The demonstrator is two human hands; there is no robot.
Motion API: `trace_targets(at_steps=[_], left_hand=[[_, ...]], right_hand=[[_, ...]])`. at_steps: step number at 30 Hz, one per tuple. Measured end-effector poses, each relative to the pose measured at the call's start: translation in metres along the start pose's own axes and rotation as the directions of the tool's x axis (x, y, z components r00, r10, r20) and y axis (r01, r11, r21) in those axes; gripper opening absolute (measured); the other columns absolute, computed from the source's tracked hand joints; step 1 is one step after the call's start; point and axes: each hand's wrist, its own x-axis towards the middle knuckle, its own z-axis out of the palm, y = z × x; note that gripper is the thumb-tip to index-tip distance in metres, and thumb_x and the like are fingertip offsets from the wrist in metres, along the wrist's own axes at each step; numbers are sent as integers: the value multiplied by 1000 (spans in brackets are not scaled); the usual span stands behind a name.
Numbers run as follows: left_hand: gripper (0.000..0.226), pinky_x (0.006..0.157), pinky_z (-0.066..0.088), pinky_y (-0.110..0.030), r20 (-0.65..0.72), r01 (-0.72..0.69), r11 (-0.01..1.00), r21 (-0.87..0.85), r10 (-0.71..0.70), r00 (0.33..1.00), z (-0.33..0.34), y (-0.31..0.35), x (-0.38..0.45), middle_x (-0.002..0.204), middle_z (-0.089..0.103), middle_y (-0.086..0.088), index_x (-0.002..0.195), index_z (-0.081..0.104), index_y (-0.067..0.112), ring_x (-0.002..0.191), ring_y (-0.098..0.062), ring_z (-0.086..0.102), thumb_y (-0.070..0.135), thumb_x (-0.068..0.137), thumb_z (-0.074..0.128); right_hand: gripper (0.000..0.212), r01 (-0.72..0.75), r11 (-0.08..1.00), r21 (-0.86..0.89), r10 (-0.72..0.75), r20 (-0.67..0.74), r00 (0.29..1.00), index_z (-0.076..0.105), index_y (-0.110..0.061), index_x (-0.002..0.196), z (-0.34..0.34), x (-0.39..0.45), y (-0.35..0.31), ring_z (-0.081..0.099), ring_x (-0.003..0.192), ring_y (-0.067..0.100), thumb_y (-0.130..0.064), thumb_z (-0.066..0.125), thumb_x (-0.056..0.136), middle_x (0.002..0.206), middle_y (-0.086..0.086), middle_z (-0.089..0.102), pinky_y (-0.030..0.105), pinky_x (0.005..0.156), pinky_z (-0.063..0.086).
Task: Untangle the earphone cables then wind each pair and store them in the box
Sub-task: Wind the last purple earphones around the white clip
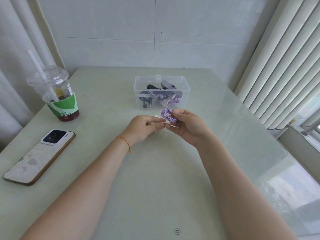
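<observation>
My right hand [187,126] grips a wound coil of purple earphone cable [167,115], its metal plug sticking up toward the box. My left hand [144,128] is just left of the coil, thumb and fingers pinching a pale tie strip [161,124] that runs under the coil. Behind both hands stands a clear plastic box [184,97] without a lid. It holds several wound black and purple earphones with flat tabs. What lies beneath my hands is partly hidden.
A plastic drink cup [58,94] with a straw and green sleeve stands at the table's left. A phone [39,156] lies face down near the left edge. A white radiator [280,66] and a window sill flank the right side.
</observation>
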Motion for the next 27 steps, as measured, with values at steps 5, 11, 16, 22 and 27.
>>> trace_targets(at_steps=[5, 11, 16, 22, 27], left_hand=[[46, 65, 31, -28, -82, 12, 999, -44, -16, 997, 3, 4, -1, 70, 54, -9, 84, 79, 26, 68, -16, 40, 69, 71, 68], [26, 57, 37, -21, -220, 36, 998, -55, -47, 974, 14, 3, 2, 61, 66, 12, 82, 73, 18, 52, -3, 50, 43, 84, 72], [24, 60, 41, -15, -215, 38, 988, -149, -70, 974, 11, 4, 3, 79, 71, 0, 96, 70, 5, 57, 2, 58, 28, 89, 68], [12, 54, 36, -11, -128, 49, 997, -62, -57, 990, 12, 3, 3, 69, 65, 8, 84, 69, 16, 54, 2, 51, 27, 87, 72], [23, 56, 36, -19, -165, 36, 999, -2, -36, 986, 12, 3, 3, 55, 58, 16, 75, 67, 14, 55, -6, 43, 34, 84, 74]], right_hand=[[15, 30, 994, -105, -37, -59, 998, 59, -11, 84, -3, 0, -4, 58, 66, 13, -9, 53, 97, 76, 2, 63, 29, 68, 56], [14, 107, 981, -164, -112, -20, 994, 58, -12, 84, 0, -1, -6, 56, 62, 11, -8, 54, 96, 76, 1, 64, 22, 58, 46], [13, 176, 947, -267, -189, -23, 982, 58, -10, 85, 5, -1, -2, 59, 63, 14, -6, 54, 96, 80, 6, 63, 25, 60, 47], [12, 178, 961, -211, -196, -65, 979, 57, -9, 86, 6, 0, -1, 58, 67, 15, -5, 53, 97, 78, 5, 62, 26, 61, 49], [11, 174, 967, -184, -191, -74, 979, 57, -8, 87, 6, 0, 0, 58, 66, 17, -4, 53, 97, 78, 7, 62, 25, 59, 50]])
